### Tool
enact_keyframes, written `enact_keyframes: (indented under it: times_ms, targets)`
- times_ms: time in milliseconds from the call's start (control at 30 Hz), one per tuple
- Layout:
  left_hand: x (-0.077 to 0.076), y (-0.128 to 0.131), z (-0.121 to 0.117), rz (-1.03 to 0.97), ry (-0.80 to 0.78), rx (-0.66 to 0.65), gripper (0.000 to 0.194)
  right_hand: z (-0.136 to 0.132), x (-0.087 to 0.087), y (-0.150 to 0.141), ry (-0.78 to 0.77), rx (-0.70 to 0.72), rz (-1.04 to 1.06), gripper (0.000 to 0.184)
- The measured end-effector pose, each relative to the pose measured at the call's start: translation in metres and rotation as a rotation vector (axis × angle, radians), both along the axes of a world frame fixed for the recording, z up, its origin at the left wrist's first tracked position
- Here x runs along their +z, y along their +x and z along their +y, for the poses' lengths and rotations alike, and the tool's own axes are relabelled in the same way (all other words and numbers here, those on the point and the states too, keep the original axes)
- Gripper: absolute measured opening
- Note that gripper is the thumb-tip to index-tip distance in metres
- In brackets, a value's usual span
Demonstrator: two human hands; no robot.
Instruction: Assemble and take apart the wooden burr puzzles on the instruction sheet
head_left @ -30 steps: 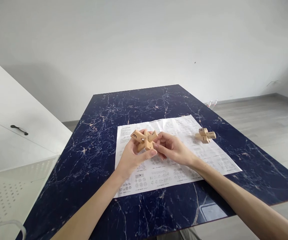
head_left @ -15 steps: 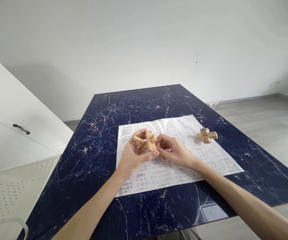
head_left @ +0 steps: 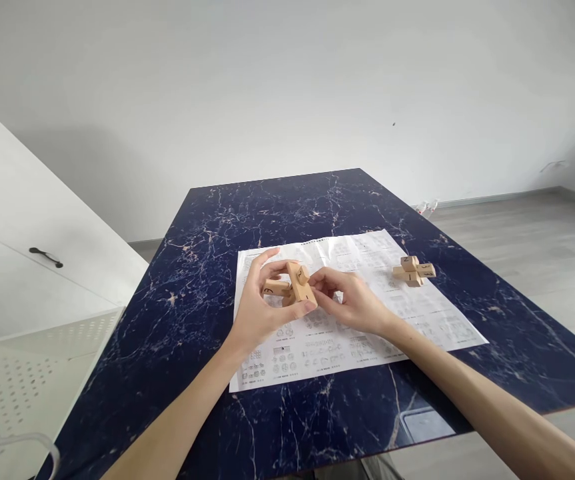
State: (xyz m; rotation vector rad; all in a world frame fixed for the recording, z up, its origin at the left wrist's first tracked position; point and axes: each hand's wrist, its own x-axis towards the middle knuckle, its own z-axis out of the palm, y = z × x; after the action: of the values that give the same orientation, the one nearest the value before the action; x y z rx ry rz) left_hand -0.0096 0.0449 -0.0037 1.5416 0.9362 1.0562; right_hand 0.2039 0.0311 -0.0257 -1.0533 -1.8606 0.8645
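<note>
My left hand (head_left: 257, 313) grips a partly interlocked wooden burr puzzle (head_left: 302, 283) made of pale notched bars, its thumb along the near end of one bar and the fingers curled behind. Numbers are inked on the bars, among them a 2 and a 1. At the puzzle's right side, my right hand (head_left: 354, 300) is closed, fingertips pinched against it; what exactly they grasp is hidden. Both hands are above a printed instruction sheet (head_left: 327, 363). Another wooden burr puzzle (head_left: 414, 272), cross-shaped and numbered, rests at the sheet's right edge.
The dark blue marbled table (head_left: 267, 207) reaches toward a white wall. On the left are a white cabinet (head_left: 67, 233) with a black handle and a perforated white panel (head_left: 12, 380) with a cable. A phone-like reflective rectangle (head_left: 427, 425) shows near the front edge.
The held puzzle has tilted, and the bar marked 3 has swung lower behind it. My left index finger has lifted and stretched outward. My right hand stays at the puzzle's side.
</note>
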Motion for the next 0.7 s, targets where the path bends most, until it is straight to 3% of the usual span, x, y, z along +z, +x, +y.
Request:
enact_keyframes:
  times_ms: [233, 500, 700]
  targets:
    - [-0.002, -0.002, 0.0, 0.074, 0.148, -0.012, 0.091, -0.001, 0.003, 0.002, 0.051, -0.008, -0.079, 0.009]
    - [0.0, -0.003, -0.001, 0.22, 0.292, -0.043, 0.089, 0.002, -0.005, 0.004, 0.248, -0.007, -0.221, 0.012]
    - [0.001, -0.003, -0.004, 0.285, 0.399, -0.059, 0.094, 0.002, -0.009, 0.005, 0.267, 0.015, -0.256, 0.016]
